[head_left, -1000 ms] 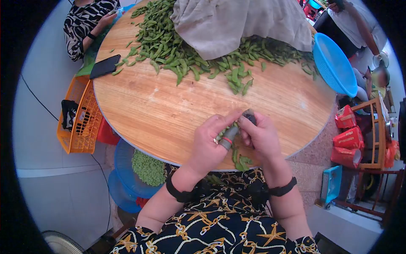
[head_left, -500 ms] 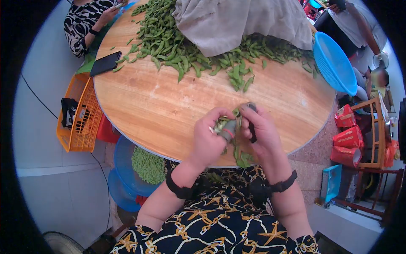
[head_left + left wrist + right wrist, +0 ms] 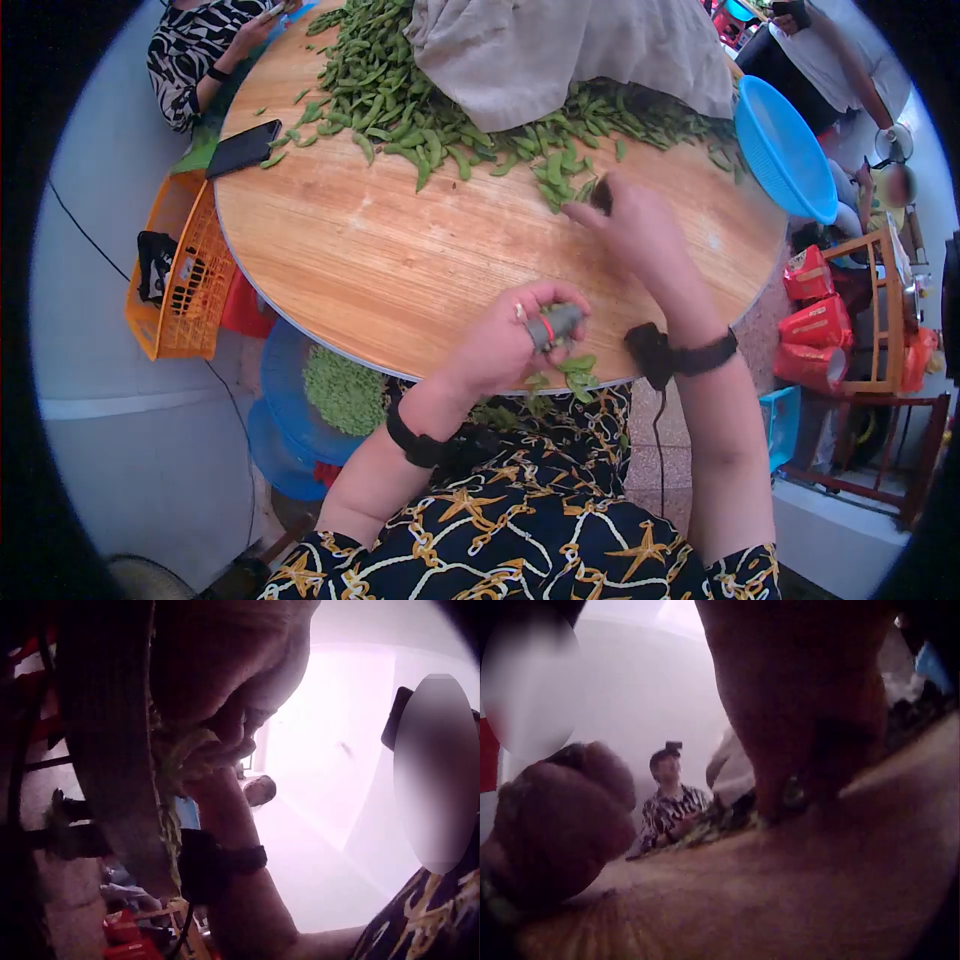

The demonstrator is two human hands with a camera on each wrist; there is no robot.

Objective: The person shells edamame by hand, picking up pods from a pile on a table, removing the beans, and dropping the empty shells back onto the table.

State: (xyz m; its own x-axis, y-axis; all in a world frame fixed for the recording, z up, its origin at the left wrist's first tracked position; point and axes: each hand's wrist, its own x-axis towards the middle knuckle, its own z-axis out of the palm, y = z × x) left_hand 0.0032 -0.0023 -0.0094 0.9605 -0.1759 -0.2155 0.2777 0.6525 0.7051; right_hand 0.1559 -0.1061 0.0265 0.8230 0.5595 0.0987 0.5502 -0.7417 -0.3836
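Observation:
Low over the table's near edge, my left hand (image 3: 510, 335) is curled round green shelled beans (image 3: 546, 314), mostly hidden by its fingers. A grey cover (image 3: 566, 321) with a red band sits on its thumb. My right hand (image 3: 640, 220) reaches across the table, its fingertips at the near edge of the green bean pods (image 3: 553, 178). A dark cover (image 3: 601, 195) shows on its thumb, apart from the outstretched index finger. In the right wrist view its fingers point down to the tabletop (image 3: 840, 877). Several opened pods (image 3: 579, 375) lie at the near edge.
A grey cloth (image 3: 560, 60) covers much of the pod heap. At the right rim leans a blue basket (image 3: 788, 150); a phone (image 3: 243, 149) lies at the left. Below the left edge stand a blue basin with shelled beans (image 3: 342, 390) and an orange crate (image 3: 178, 280). Another person sits across.
My right hand has left my left hand and moved forward to the pods. My left hand has shifted slightly right and nearer the table's edge, still curled round the beans.

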